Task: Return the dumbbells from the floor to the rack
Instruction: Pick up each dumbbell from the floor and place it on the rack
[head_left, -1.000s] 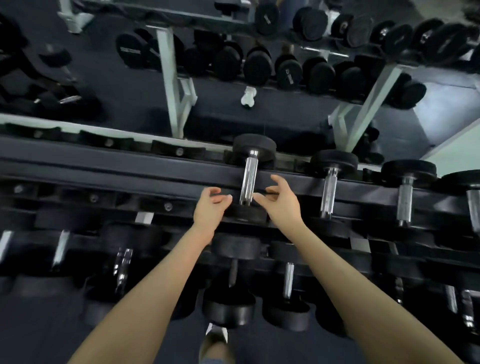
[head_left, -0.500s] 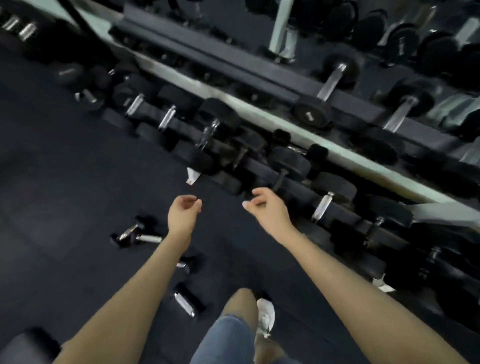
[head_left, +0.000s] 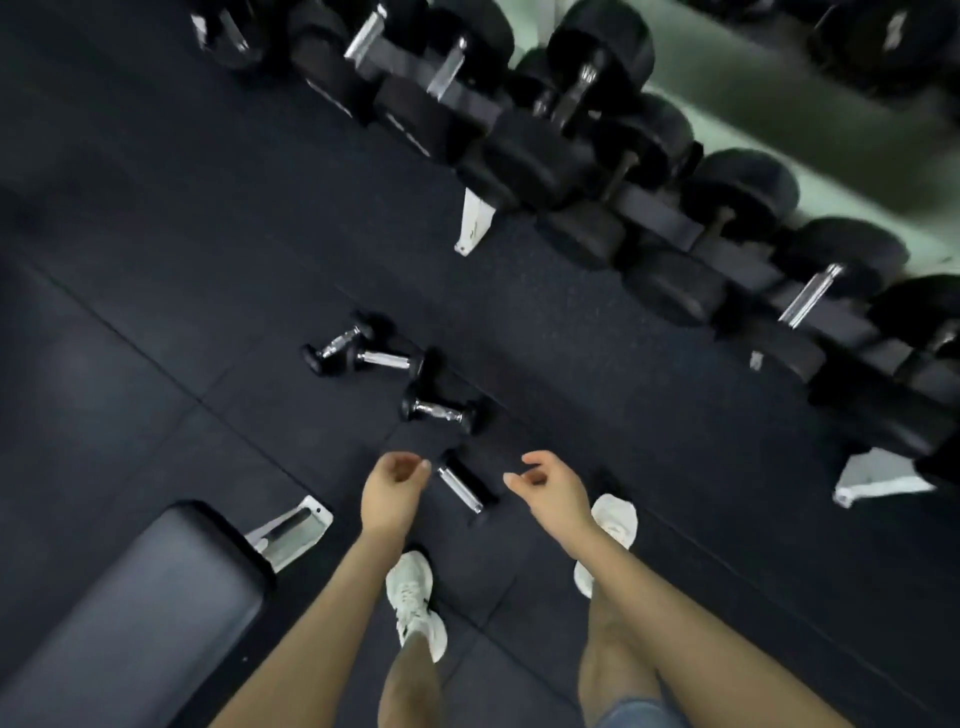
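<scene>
Four small dumbbells lie on the dark rubber floor (head_left: 156, 218) ahead of the person's white sneakers (head_left: 415, 605). The nearest dumbbell (head_left: 464, 486) sits between the two hands, its chrome handle angled down to the right. Just beyond it lies a second dumbbell (head_left: 441, 409), and farther off a third dumbbell (head_left: 390, 360) touches or nearly touches a fourth dumbbell (head_left: 337, 345), which is tilted toward the upper right.

The left hand (head_left: 390, 493) hangs above the floor, fingers loosely curled and empty, grasping nothing. The right hand (head_left: 553, 491) is likewise empty, fingers half curled, thumb apart from them. Neither touches a dumbbell.

The dumbbell rack (head_left: 660, 218) runs diagonally from the top centre to the right edge, loaded with large black dumbbells with chrome handles; its white foot (head_left: 474, 221) rests on the floor. Pale marks show on some weight heads, but motion blur makes any writing unreadable. A padded black bench (head_left: 140, 597) with a white metal bracket (head_left: 291, 530) stands at the lower left.
</scene>
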